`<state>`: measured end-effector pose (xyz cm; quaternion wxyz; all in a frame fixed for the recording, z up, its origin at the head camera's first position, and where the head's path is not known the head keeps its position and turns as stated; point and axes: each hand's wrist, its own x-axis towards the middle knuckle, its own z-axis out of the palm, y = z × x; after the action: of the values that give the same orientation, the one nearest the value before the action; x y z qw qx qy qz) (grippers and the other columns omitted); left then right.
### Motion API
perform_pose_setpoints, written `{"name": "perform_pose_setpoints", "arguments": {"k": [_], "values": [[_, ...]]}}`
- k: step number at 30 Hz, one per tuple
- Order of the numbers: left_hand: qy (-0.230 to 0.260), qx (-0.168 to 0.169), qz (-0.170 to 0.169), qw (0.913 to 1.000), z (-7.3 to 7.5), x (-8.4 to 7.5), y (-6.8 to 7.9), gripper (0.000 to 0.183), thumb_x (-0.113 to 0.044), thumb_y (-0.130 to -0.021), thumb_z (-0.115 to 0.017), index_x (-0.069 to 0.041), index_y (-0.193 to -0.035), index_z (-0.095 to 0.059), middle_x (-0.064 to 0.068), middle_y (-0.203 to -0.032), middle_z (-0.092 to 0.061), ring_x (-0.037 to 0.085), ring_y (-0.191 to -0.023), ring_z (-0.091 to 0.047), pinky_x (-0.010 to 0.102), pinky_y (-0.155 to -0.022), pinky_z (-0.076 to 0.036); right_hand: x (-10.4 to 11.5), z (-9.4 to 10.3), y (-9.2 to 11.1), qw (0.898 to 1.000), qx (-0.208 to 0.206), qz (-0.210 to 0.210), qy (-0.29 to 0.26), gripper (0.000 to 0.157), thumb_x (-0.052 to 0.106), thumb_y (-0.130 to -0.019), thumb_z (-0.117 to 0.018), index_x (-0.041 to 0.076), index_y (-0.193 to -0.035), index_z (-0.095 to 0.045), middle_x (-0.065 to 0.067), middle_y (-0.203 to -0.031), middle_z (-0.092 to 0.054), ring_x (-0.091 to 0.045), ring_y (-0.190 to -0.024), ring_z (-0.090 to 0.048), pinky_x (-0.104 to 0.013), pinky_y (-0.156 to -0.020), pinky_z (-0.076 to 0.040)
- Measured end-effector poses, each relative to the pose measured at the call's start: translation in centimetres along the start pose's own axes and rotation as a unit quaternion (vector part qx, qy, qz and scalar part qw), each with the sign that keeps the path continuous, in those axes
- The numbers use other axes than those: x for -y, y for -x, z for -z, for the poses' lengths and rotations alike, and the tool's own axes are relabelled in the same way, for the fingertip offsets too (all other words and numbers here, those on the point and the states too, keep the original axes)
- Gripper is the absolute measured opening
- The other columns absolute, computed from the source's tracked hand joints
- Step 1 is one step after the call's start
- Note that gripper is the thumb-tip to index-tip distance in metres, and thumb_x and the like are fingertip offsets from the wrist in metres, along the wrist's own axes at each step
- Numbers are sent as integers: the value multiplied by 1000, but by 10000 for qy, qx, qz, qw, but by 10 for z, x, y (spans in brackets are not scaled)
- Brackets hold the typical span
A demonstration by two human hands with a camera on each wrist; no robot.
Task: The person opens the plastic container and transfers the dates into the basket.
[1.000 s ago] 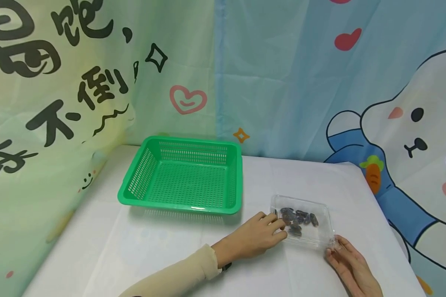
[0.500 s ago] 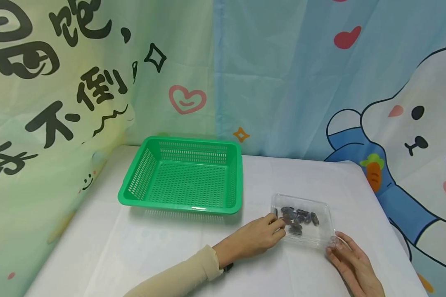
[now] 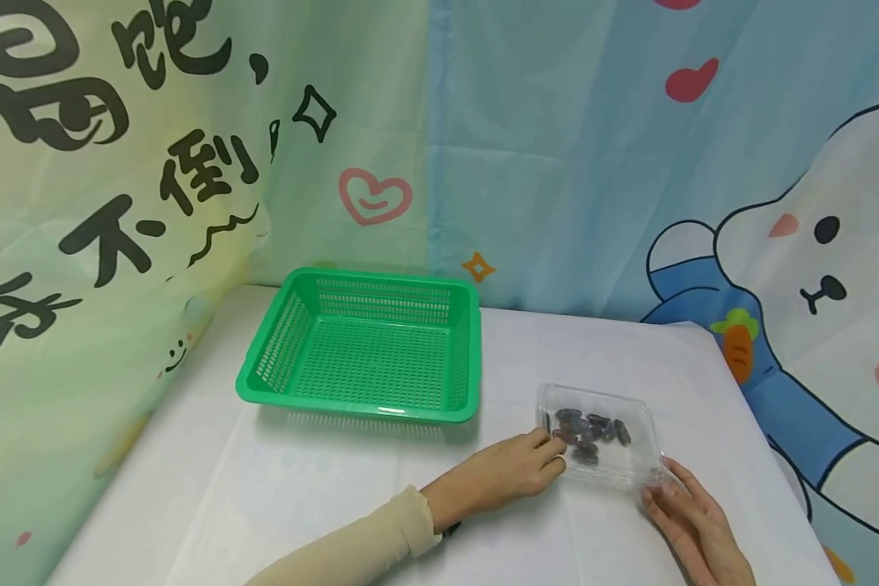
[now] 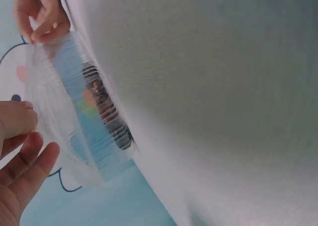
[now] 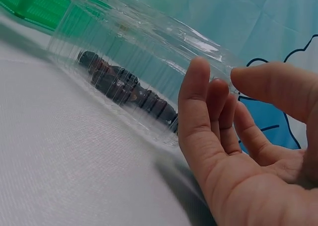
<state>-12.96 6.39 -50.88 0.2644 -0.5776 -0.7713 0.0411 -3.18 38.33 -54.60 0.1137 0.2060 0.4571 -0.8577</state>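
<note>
A clear plastic box (image 3: pixel 618 468) lies on the white table, with several dark oval fruits that look like dates (image 3: pixel 585 453) inside, mostly in its left half. At the box's left front corner is my left hand (image 3: pixel 501 476); its thumb and fingers pinch the upper rim in the left wrist view. My right hand (image 3: pixel 692 521) holds the right front corner, thumb and fingers on either side of the rim in the right wrist view. The ribbed side wall shows the dark fruits (image 5: pixel 131 92) through it, heaped along the bottom.
A green plastic basket (image 3: pixel 369 411) with slotted walls stands to the left of the box, towards the back, with nothing in it. A printed curtain (image 3: pixel 542 163) hangs right behind the table's far edge and along the left side.
My left fingers, more spread over the box's left edge a second ago, have drawn together at the rim. My right hand and the box have hardly moved.
</note>
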Motion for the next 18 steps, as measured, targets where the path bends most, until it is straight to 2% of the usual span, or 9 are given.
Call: {"name": "perform_pose_setpoints", "arguments": {"k": [6, 10, 14, 18], "values": [[62, -40, 13, 10000, -3, -1, 2, 17, -11, -106, -57, -17, -118, -67, -4, -127, -63, 10, -105, -57, 18, -91, -52, -5, 1, 2, 9995, 208, 231, 7, 34, 8, -111, -48, 36, -125, -63, 15, -122, -65, -3, -114, -64, -24, -107, -53], [262, -175, 144, 9994, -4, 2, 3, 17, -10, -104, -58, -16, -118, -67, -2, -128, -64, 11, -109, -59, 17, -93, -53, -5, 0, 2, 9995, 115, 236, 162, 34, 9, -110, -50, 38, -126, -61, 17, -121, -65, -2, -113, -65, -25, -109, -53], [471, -252, 297, 9981, -3, 6, 2, 16, -10, -104, -58, -16, -114, -67, -3, -123, -65, 12, -108, -60, 19, -93, -54, -3, -3, 3, 9996, 11, 222, 187, 35, 8, -110, -52, 38, -125, -61, 16, -119, -68, -5, -111, -67, -25, -107, -54], [477, -130, 309, 9983, -2, 8, 0, 15, -11, -105, -57, -17, -113, -67, -4, -118, -65, 12, -108, -60, 19, -90, -54, -3, -4, 5, 9991, 86, 400, 101, 36, 5, -110, -50, 35, -125, -62, 12, -120, -70, -7, -111, -69, -25, -104, -56]]}}
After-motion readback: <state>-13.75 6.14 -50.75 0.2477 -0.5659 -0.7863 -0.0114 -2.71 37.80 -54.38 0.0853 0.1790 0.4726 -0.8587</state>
